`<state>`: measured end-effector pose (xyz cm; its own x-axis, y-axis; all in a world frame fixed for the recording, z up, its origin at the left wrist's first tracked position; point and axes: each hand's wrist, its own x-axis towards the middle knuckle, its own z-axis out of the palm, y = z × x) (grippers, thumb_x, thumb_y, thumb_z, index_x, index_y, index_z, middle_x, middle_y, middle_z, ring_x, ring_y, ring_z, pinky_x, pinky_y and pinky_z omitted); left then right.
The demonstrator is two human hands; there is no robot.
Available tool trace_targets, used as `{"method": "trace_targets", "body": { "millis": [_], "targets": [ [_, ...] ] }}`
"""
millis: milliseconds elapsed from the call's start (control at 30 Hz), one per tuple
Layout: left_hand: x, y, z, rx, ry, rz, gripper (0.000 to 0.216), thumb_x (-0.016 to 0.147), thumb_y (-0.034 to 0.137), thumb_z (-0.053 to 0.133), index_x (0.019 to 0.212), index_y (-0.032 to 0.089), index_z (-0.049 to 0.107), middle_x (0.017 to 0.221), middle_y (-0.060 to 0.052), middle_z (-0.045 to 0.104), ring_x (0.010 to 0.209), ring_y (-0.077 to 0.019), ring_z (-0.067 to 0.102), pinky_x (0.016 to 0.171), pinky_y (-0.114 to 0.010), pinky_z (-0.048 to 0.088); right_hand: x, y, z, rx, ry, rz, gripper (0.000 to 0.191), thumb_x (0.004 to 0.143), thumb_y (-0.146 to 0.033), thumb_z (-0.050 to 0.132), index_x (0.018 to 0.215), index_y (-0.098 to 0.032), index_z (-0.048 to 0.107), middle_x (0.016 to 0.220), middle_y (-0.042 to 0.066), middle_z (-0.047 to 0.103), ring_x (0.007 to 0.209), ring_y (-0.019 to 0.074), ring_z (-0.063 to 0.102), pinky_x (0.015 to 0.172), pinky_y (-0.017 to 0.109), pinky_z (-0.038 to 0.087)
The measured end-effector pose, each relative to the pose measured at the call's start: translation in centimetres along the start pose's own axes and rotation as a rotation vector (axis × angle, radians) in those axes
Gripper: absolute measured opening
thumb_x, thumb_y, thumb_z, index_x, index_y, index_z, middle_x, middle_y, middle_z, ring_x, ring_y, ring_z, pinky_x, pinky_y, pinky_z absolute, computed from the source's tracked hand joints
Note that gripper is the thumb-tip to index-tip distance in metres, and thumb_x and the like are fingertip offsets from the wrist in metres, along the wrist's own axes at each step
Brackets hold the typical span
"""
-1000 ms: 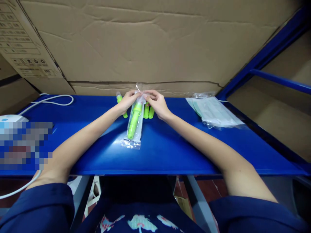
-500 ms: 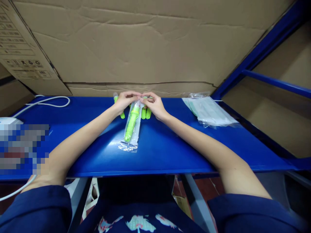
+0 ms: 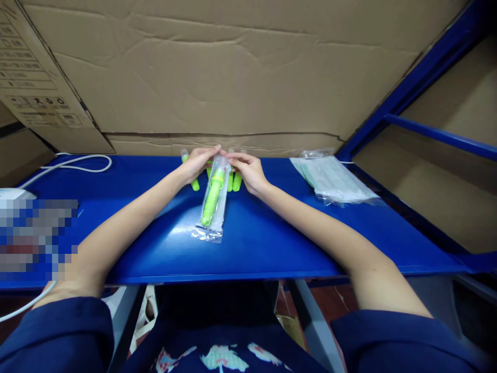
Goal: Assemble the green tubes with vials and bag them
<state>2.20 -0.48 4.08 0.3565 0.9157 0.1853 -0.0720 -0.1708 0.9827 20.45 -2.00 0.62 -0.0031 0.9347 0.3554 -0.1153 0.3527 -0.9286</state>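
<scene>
A clear plastic bag (image 3: 222, 215) with a bright green, pen-shaped item (image 3: 213, 199) inside lies slantwise over the blue table. My left hand (image 3: 199, 163) pinches the bag's far end from the left side. From the right, the fingers of my right hand (image 3: 250, 171) are closed on the same end. Several more green pen-shaped items lie behind and beside my hands: one with a pale tip (image 3: 195, 184) to the left, and others (image 3: 236, 182) between the bag and my right hand, partly covered by the fingers.
A clear packet of pale face masks (image 3: 339, 180) lies on the right of the blue table (image 3: 272, 243). White cable (image 3: 89, 170) loops at the left, near a white object (image 3: 15, 194). Cardboard (image 3: 233, 67) stands behind, and a blue frame bar (image 3: 442, 134) runs at right.
My fingertips have parted slightly at the bag's far end, the right hand shifting a little to the right. The bag has moved a touch rightward.
</scene>
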Motion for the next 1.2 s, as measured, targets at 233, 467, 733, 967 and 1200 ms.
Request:
{"method": "trace_targets", "body": {
  "millis": [233,467,733,967,1200],
  "targets": [
    [0.4,-0.9,-0.1,-0.02,0.05,0.027,0.062,0.064,0.029,0.093,0.118,0.018,0.066,0.104,-0.007,0.076,0.103,-0.0219,0.072,0.105,-0.043,0.051,-0.1,0.0,0.1,0.005,0.015,-0.039,0.01,0.075,-0.026,0.073,0.066,-0.022,0.07,0.073,0.0,0.067,0.065,0.0106,0.062,0.064,0.025,0.057],
    [0.0,-0.7,0.5,-0.004,-0.025,-0.156,0.034,0.085,0.047,0.08,0.089,0.013,0.073,0.089,-0.01,0.075,0.087,-0.0228,0.072,0.089,-0.038,0.057,0.2,-0.3,0.2,0.075,0.015,-0.074,0.032,0.088,-0.041,0.063,0.062,-0.022,0.063,0.076,0.003,0.068,0.075,0.0144,0.066,0.069,0.027,0.057],
    [-0.3,-0.4,0.8,-0.058,-0.058,-0.098,0.026,0.089,0.04,0.077,0.085,0.016,0.071,0.08,-0.004,0.073,0.081,-0.0171,0.068,0.078,-0.026,0.054,0.4,-0.3,0.1,0.064,0.004,-0.041,0.045,0.069,-0.05,0.088,0.091,-0.026,0.057,0.082,-0.004,0.066,0.077,0.0123,0.065,0.071,0.024,0.056],
    [-0.1,-0.4,0.9,-0.099,-0.038,-0.039,0.041,0.08,0.051,0.084,0.09,0.015,0.067,0.084,-0.004,0.073,0.084,-0.0183,0.069,0.086,-0.031,0.054,0.0,-0.3,0.2,0.133,-0.262,0.221,0.052,0.078,-0.069,0.078,0.098,-0.023,0.064,0.079,0.001,0.068,0.065,0.0129,0.064,0.061,0.026,0.057],
    [-0.2,-0.5,1.0,-0.014,-0.08,-0.117,0.047,0.087,0.062,0.073,0.083,0.015,0.068,0.076,-0.005,0.071,0.073,-0.0167,0.068,0.073,-0.028,0.054,-0.1,-0.3,0.0,0.092,-0.242,0.072,0.054,0.071,-0.074,0.08,0.087,-0.025,0.065,0.075,-0.001,0.065,0.066,0.0151,0.062,0.059,0.029,0.054]
  ]
}}
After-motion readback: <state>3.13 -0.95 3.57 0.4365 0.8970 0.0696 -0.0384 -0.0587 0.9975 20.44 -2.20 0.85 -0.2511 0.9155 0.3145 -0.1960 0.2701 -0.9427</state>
